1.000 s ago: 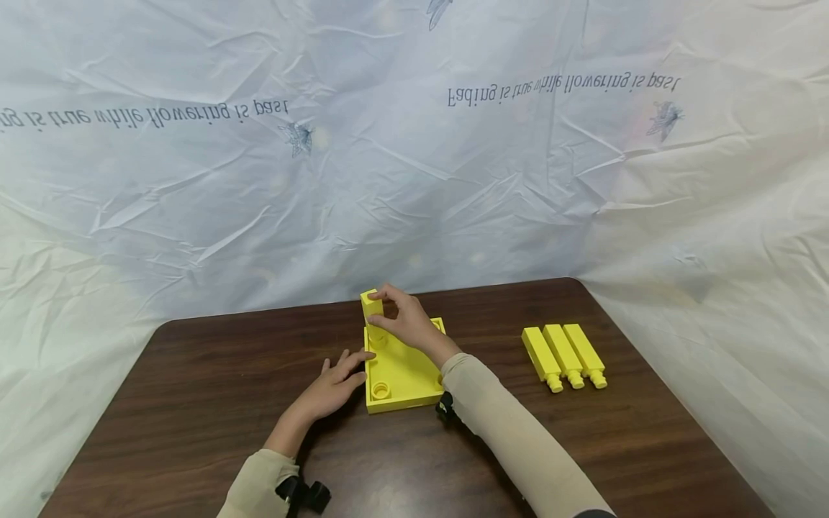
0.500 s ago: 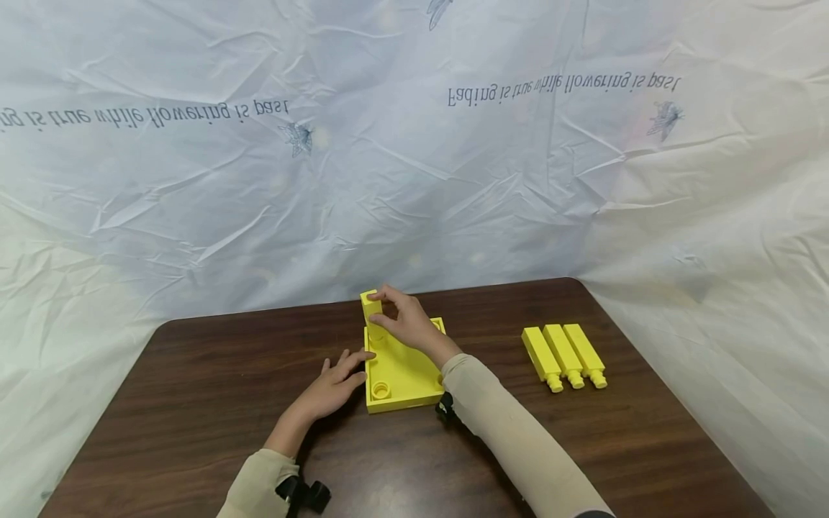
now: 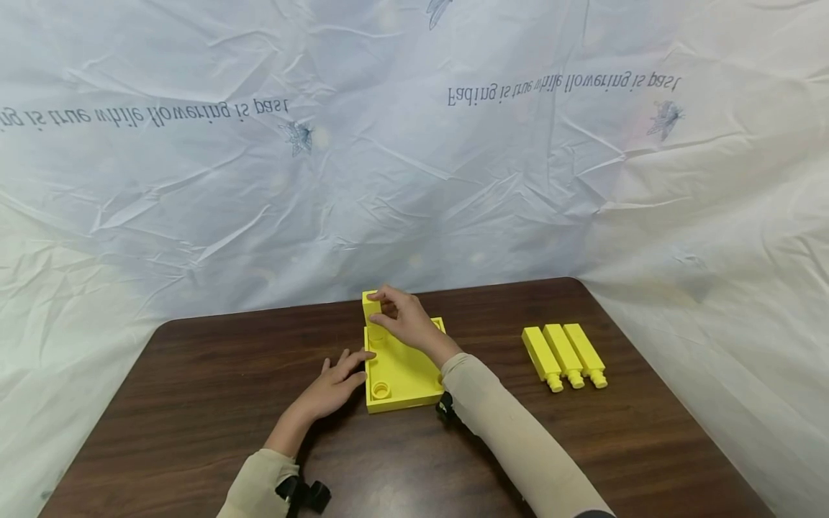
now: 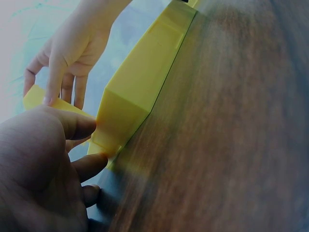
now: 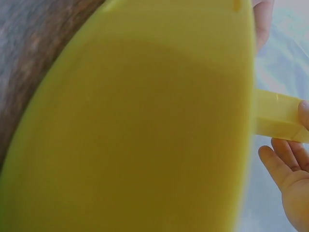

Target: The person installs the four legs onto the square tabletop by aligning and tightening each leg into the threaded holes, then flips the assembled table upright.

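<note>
In the head view, a square yellow tabletop [image 3: 408, 378] lies underside up, its raised rim around round corner sockets. A yellow square leg [image 3: 372, 306] stands upright at the far left corner socket. My right hand [image 3: 408, 324] pinches this leg near its top between thumb and fingers; the lower end is at the socket. My left hand [image 3: 333, 385] rests against the tabletop's left side, one finger over the rim. In the left wrist view, fingertips [image 4: 99, 162] press on the yellow side wall. The right wrist view shows the leg [image 5: 277, 113] jutting out beyond the tabletop.
Three more yellow legs [image 3: 565, 356] lie side by side at the right of the brown wooden table [image 3: 214, 388], threaded ends toward me. A near left socket [image 3: 381, 390] shows an open round hole. A pale printed cloth [image 3: 388, 180] hangs behind the table.
The leg in my right hand has turned slightly and its top has shifted a little to the right. My left hand has stayed in place.
</note>
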A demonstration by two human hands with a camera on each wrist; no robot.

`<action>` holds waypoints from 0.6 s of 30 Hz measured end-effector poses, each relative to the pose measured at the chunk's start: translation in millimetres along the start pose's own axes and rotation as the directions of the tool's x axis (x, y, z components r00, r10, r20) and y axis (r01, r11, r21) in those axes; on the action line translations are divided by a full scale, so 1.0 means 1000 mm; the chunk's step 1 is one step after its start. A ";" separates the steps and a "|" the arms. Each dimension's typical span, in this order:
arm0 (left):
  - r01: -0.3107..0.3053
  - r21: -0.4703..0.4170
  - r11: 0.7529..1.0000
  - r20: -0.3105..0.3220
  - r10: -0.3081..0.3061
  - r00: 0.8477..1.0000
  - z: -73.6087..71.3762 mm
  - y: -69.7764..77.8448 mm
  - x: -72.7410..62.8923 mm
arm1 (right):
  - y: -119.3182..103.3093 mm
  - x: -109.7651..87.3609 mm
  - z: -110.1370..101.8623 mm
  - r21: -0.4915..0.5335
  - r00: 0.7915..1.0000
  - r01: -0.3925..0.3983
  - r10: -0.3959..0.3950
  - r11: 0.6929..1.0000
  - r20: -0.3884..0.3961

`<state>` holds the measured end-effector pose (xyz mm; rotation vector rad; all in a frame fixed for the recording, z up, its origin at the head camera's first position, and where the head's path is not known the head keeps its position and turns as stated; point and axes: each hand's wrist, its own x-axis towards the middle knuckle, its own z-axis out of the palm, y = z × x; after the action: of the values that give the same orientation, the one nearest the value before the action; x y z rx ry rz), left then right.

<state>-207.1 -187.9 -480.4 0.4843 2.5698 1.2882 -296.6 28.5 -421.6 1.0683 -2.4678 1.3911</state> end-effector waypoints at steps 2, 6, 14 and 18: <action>0.001 0.001 1.000 0.000 -0.001 1.000 0.000 0.000 0.000 | -0.001 0.000 0.000 -0.004 1.000 0.002 -0.002 1.000 -0.001; 0.001 -0.001 1.000 -0.001 -0.001 1.000 0.000 0.001 0.000 | 0.000 0.000 0.001 -0.024 1.000 0.014 -0.014 1.000 -0.014; -0.001 0.002 1.000 0.000 0.001 1.000 0.000 0.001 -0.001 | 0.000 0.001 0.005 -0.040 0.998 0.039 -0.041 0.998 -0.045; 0.000 0.000 1.000 -0.001 0.000 1.000 0.000 0.001 -0.001 | -0.001 0.001 0.005 -0.044 0.998 0.031 -0.034 0.999 -0.050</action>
<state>-205.8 -187.6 -479.1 0.4832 2.5703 1.2889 -296.0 23.7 -423.4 1.0462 -2.4226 1.3320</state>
